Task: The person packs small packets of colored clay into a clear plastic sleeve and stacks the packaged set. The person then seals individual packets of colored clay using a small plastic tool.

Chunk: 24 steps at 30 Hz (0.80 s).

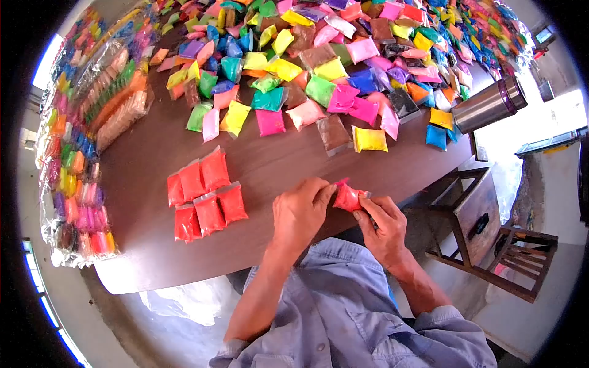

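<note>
Above the table's near edge, a small clear packet of red, soft-looking material [348,199] is between my two hands. The thumb and fingers of my right hand [385,226] grip its right side. My left hand [299,208] is closed in a pinch at its upper left edge, beside a small magenta bit [342,181]. To the left of my hands, several similar red packets [210,214] lie in two short rows on the brown table [270,162].
A big heap of packets in many colours [319,73] covers the far side. Clear bags of sorted packets [76,178] line the left edge. A steel flask [489,105] lies at the right edge, near a wooden stool [469,214] on the floor.
</note>
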Motion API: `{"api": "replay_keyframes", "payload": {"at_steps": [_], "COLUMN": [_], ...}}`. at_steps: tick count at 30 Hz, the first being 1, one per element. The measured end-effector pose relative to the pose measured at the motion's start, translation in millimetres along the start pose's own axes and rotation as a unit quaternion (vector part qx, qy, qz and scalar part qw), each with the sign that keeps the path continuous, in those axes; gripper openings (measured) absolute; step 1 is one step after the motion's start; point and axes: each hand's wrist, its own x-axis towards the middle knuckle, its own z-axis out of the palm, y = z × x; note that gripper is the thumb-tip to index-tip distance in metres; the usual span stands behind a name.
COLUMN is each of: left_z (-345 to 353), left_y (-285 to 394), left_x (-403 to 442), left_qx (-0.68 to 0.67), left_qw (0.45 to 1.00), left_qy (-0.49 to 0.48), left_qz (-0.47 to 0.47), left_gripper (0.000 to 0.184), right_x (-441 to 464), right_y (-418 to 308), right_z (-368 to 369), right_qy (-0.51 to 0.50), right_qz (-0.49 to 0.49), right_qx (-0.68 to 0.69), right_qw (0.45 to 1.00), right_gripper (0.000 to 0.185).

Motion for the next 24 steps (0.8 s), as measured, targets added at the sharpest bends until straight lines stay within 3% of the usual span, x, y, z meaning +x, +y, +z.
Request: {"api": "replay_keyframes", "payload": {"at_steps": [7,19,24], "left_z": [-14,5,-9], "left_y": [2,-4,-4], "left_x": [-18,1,-11], "left_qx": [-0.092,0.023,-0.050], "left_qw": [0.995,0.999,0.998], "left_qy": [-0.028,0.027,0.029], "left_qz": [-0.030,0.024,-0.026], "left_gripper": [0.009,0.011,0.011], "right_x": [0,2,0], "right_y": [0,-1,-1], "right_z": [0,-2,-1], "right_qy": [-0.005,-0.008,-0.005], "right_qz": [0.007,-0.001,0.009], "right_qx": [0.000,-0.002,0.001], "right_qw": [1.000,1.000,1.000], "right_gripper": [0.033,0.031,0.032]}}
